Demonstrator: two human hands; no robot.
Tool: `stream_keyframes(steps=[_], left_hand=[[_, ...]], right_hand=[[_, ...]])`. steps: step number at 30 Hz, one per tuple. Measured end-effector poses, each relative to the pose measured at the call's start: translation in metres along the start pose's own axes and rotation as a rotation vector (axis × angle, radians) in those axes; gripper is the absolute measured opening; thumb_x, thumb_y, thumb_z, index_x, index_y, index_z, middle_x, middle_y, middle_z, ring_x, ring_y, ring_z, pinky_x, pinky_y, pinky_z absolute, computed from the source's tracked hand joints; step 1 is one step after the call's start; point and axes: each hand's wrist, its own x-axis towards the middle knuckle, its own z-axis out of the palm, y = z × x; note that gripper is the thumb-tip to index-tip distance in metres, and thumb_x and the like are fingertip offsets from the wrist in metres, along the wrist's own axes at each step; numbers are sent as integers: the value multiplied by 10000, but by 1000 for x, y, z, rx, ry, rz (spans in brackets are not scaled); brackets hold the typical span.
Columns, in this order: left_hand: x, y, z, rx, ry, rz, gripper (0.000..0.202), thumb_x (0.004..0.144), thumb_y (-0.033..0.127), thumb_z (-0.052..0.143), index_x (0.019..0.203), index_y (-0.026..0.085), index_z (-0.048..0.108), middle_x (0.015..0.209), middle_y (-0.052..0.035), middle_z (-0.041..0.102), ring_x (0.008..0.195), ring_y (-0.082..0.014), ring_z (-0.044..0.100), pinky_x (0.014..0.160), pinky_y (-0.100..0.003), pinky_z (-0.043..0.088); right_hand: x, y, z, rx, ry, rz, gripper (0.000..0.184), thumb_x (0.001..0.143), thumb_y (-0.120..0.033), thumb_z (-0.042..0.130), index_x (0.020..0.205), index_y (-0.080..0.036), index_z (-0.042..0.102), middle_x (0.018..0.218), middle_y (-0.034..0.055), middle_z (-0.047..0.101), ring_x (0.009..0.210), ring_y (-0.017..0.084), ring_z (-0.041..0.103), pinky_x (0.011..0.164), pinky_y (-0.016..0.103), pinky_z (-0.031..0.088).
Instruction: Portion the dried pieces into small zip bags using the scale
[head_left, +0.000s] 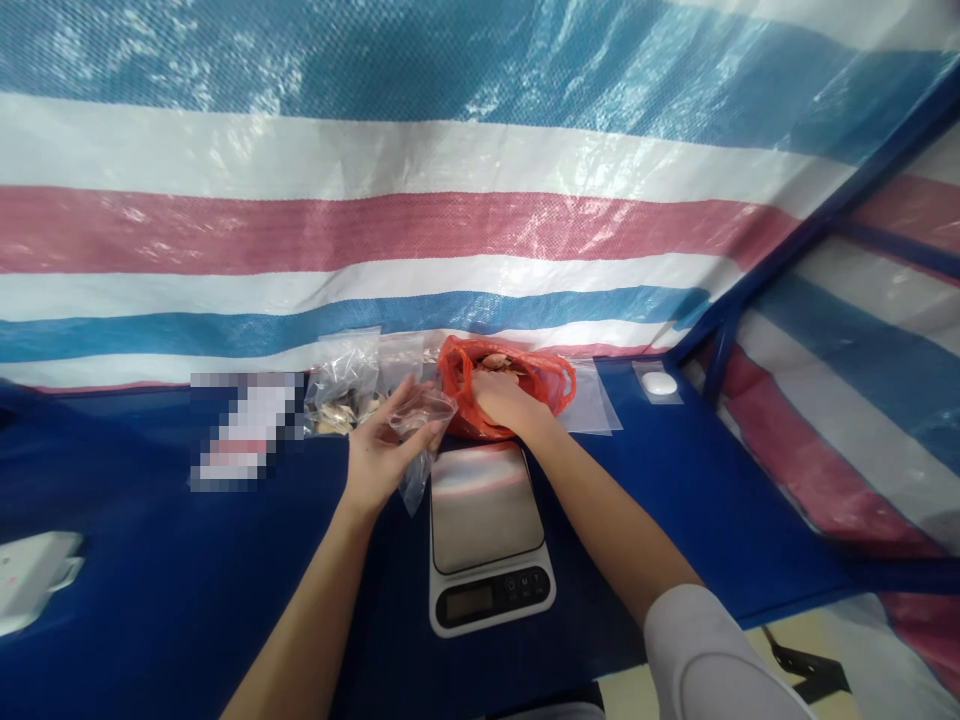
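Two bare hands work close together at the far side of a blue surface [645, 510], just beyond a digital kitchen scale [491, 525]. The left hand [375, 450] has its grip clamped on a small clear plastic bag [417, 480], pinched between thumb and fingers near the top, its lower end hanging just beside the scale's left edge. The right hand [501, 400] reaches into an open red plastic carrier bag [459, 415], its fingers hidden inside, so whether that grip is apart or together I cannot tell. Tan, dry-looking pieces [496, 361] show in the bag's mouth, just beyond the hand. The carrier bag stands directly behind the scale, whose metal plate is bare; its display is too dim to read.

Left of the red bag, filled clear bags [339, 395] lie against a striped tarpaulin [450, 225]. Flat clear bags [596, 405] lie to its right, partly under or behind it. Farther right, a white oval object [660, 384] rests on or in another clear bag. A white device [34, 575] sits at the left edge, cut off by the view.
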Motion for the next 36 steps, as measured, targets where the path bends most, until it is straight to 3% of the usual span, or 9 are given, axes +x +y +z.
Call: stream_keyframes(steps=[6, 10, 15, 20, 28, 36], left_hand=[[0, 4, 3, -44, -6, -24, 729, 707, 393, 899, 1362, 180, 660, 1257, -145, 745, 1092, -287, 745, 1033, -484, 573], [0, 6, 5, -40, -4, -41, 714, 694, 399, 905, 1334, 177, 681, 1246, -143, 750, 1100, -294, 743, 1035, -481, 573], [0, 6, 5, -12, -5, -61, 718, 681, 422, 911, 1321, 180, 693, 1231, -142, 756, 1152, -309, 722, 1065, -487, 554], [0, 5, 6, -2, -5, -52, 725, 678, 442, 912, 1313, 166, 697, 1210, -150, 763, 1126, -310, 731, 1066, -495, 547], [-1, 5, 7, 19, -38, -56, 731, 702, 435, 897, 1352, 194, 668, 1227, -127, 760, 1074, -275, 749, 1062, -495, 557], [-2, 5, 9, 8, -38, -37, 703, 699, 414, 898, 1333, 201, 681, 1205, -116, 767, 1036, -261, 757, 1021, -483, 586]], right_hand=[[-10, 11, 1, -150, -2, 4, 330, 964, -66, 454, 1137, -71, 735, 1120, 220, 758, 1029, 311, 736, 840, 357, 550], [-18, 19, 0, -67, 54, -67, 265, 969, -193, 588, 1169, -176, 760, 1151, 159, 762, 1121, 294, 709, 883, 329, 526], [-22, 21, -2, 27, 49, -90, 274, 934, -236, 672, 1188, -242, 774, 1189, 106, 765, 1121, 278, 702, 884, 317, 508], [-23, 23, -3, 49, 16, -64, 256, 901, -188, 700, 1137, -224, 792, 1132, 110, 782, 1020, 249, 727, 857, 298, 509], [-23, 31, -1, 100, 84, -61, 183, 878, -185, 731, 1043, -220, 803, 1094, 91, 789, 1053, 240, 718, 888, 291, 528], [-26, 44, -8, 187, 188, -169, 171, 875, -170, 724, 1014, -226, 805, 1115, 58, 780, 1154, 218, 685, 966, 308, 519]])
